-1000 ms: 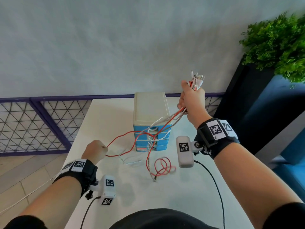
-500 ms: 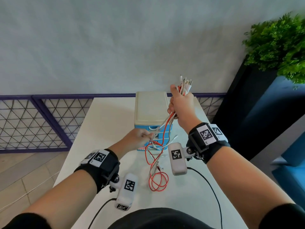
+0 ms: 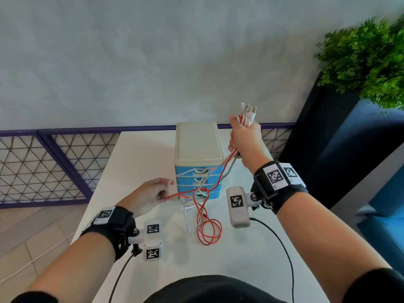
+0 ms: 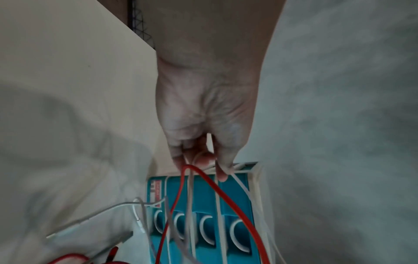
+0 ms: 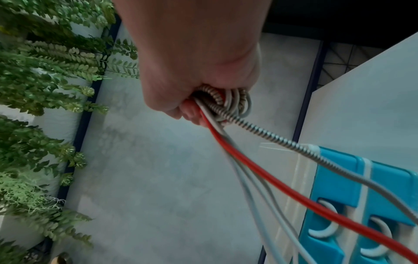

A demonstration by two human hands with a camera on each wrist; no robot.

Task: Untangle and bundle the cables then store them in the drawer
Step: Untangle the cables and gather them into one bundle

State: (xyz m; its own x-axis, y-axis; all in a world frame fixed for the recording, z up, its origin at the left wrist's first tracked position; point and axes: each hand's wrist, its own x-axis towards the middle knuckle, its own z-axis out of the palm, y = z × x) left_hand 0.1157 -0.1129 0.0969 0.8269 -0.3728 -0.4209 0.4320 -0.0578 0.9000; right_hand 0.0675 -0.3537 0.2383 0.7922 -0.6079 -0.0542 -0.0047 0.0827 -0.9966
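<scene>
My right hand (image 3: 243, 136) is raised beside the blue drawer unit (image 3: 197, 147) and grips a bunch of red, white and grey cables (image 5: 260, 164); their plug ends (image 3: 248, 110) stick out above the fist. The cables slope down across the closed drawer fronts (image 4: 233, 200) to my left hand (image 3: 165, 191), low at the unit's left. Its fingers (image 4: 222, 171) hook the red cable (image 4: 217, 189) and white strands. A red loop (image 3: 208, 230) and a white tail (image 3: 187, 219) lie on the table (image 3: 140, 154). A spring-wrapped cable (image 5: 260, 129) leaves my right hand (image 5: 196, 101).
The white table's left edge drops to a tiled floor (image 3: 32, 232). A purple mesh railing (image 3: 54, 154) runs behind it. A green plant (image 3: 367, 60) and dark blue furniture (image 3: 371, 154) stand close on the right. Black wrist-camera leads (image 3: 282, 243) trail near me.
My left hand came in from the far left to the drawer front and now draws the red cable back leftward. My right hand swung left, then back right with the plug ends.
</scene>
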